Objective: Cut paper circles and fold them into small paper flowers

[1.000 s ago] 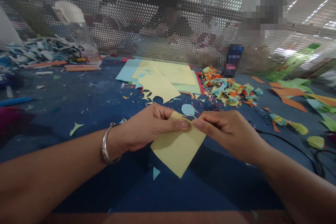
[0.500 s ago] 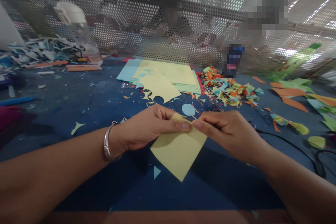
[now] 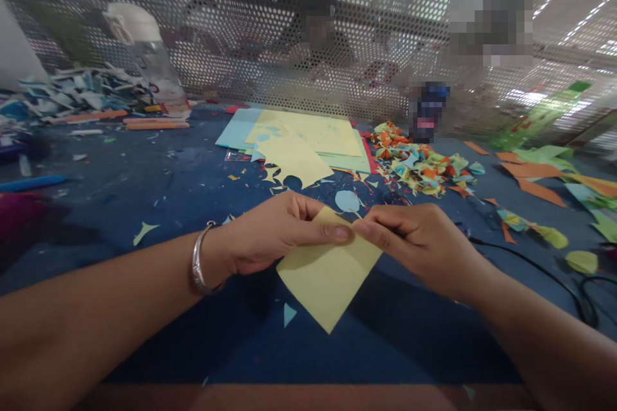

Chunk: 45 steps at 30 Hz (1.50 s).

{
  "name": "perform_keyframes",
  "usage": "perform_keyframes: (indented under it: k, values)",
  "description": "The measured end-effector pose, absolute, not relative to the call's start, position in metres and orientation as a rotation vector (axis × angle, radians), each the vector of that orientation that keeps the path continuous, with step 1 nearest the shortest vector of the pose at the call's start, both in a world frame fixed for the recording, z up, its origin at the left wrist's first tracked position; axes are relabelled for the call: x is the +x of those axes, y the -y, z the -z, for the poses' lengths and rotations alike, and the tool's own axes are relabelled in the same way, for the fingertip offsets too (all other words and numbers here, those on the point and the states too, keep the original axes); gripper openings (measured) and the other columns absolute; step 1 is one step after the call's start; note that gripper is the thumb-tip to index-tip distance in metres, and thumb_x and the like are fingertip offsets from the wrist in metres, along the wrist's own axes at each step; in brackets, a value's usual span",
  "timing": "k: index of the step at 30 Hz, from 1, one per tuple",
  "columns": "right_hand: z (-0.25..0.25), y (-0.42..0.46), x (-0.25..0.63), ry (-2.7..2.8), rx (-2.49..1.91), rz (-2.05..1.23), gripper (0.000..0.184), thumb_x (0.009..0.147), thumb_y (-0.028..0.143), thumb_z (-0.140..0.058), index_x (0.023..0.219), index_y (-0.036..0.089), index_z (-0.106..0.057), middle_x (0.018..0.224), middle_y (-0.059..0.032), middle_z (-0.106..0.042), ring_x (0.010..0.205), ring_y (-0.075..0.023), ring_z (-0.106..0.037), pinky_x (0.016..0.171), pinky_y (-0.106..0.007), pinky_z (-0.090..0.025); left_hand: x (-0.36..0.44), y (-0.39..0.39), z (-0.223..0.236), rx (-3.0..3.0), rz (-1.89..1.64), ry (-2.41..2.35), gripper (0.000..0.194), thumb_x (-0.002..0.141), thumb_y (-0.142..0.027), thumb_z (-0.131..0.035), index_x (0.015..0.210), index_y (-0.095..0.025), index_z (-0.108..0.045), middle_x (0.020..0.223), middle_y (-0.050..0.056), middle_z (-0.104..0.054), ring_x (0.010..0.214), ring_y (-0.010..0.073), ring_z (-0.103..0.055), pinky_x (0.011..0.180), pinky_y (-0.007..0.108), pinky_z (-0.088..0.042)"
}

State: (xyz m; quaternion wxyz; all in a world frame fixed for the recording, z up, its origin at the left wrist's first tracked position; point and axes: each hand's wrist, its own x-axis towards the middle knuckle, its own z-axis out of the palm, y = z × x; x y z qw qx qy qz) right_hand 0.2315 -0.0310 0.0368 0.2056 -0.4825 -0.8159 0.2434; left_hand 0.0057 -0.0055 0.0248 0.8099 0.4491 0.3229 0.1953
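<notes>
A sheet of yellow paper [image 3: 332, 282] hangs between my two hands, one corner pointing down toward me. My left hand [image 3: 289, 231] pinches its upper left part, thumb on top and fingers behind it. The thumb and curled fingers of my right hand [image 3: 414, 241] close on its upper right edge, the tips nearly touching my left thumb. My hands hide much of the sheet's top. Just beyond them lies a round blue paper piece [image 3: 347, 201]. A small blue triangle [image 3: 289, 314] is on the table below the sheet.
Behind my hands is a paper stack [image 3: 313, 135] with a cut-out yellow sheet [image 3: 299, 164] on it. Folded scraps [image 3: 419, 164] lie to its right, orange strips [image 3: 535, 170] farther right. A bottle [image 3: 159, 70] stands back left, near a perforated screen [image 3: 231, 32]. A black cable [image 3: 535, 260] runs at right.
Both hands keep their grip in nearly the same place. The yellow paper's lower corner has shifted slightly, and the whole view has drifted a little.
</notes>
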Motion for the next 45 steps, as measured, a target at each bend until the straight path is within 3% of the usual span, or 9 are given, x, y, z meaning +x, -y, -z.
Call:
perform_keyframes:
  k: [13,21,28,36,45]
  values:
    - [-0.0361,0.0279,0.2327,2.258,-1.327,-0.66,0.055,0.1,0.06,-0.045,0.064,0.019,-0.048,0.06,0.0037,-0.038,0.056,-0.0098,-0.035,0.051,-0.026,-0.028,0.0036,0.005,-0.0239,1.047,-0.48,-0.679,0.019,0.084,-0.036,-0.079,0.087,-0.017,-0.083,0.09,0.008,-0.082,0.075,0.0159,-0.074,0.072,0.024,-0.058]
    - [-0.035,0.0266,0.2325,2.26,-1.336,-0.671,0.055,0.101,0.058,-0.045,0.062,0.02,-0.041,0.059,0.0049,-0.031,0.054,-0.0093,-0.032,0.05,-0.026,-0.025,0.0048,0.005,-0.0257,1.069,-0.474,-0.698,0.023,0.081,-0.039,-0.081,0.082,-0.016,-0.081,0.083,0.006,-0.08,0.069,0.0135,-0.071,0.066,0.022,-0.054]
    - [-0.0373,0.0287,0.2312,2.28,-1.336,-0.679,0.059,0.099,0.065,-0.041,0.063,0.019,-0.048,0.059,0.0036,-0.038,0.055,-0.01,-0.035,0.051,-0.027,-0.027,0.0059,0.0041,-0.0247,1.078,-0.466,-0.678,0.021,0.083,-0.037,-0.08,0.08,-0.017,-0.081,0.08,0.003,-0.079,0.068,0.0114,-0.07,0.065,0.019,-0.054]
    - [-0.0352,0.0305,0.2302,2.281,-1.343,-0.699,0.056,0.1,0.061,-0.043,0.065,0.019,-0.049,0.06,0.0034,-0.04,0.055,-0.0101,-0.037,0.051,-0.028,-0.026,0.0066,0.0062,-0.0252,1.003,-0.441,-0.674,0.021,0.078,-0.036,-0.085,0.074,-0.016,-0.08,0.072,0.002,-0.077,0.061,0.0099,-0.069,0.061,0.018,-0.055]
    - [-0.0331,0.0304,0.2315,2.279,-1.315,-0.674,0.053,0.101,0.055,-0.047,0.062,0.02,-0.04,0.06,0.0051,-0.032,0.055,-0.0092,-0.032,0.051,-0.027,-0.026,0.0057,0.0051,-0.0267,0.982,-0.424,-0.673,0.019,0.078,-0.031,-0.085,0.073,-0.014,-0.079,0.069,0.004,-0.077,0.058,0.0109,-0.069,0.062,0.019,-0.058]
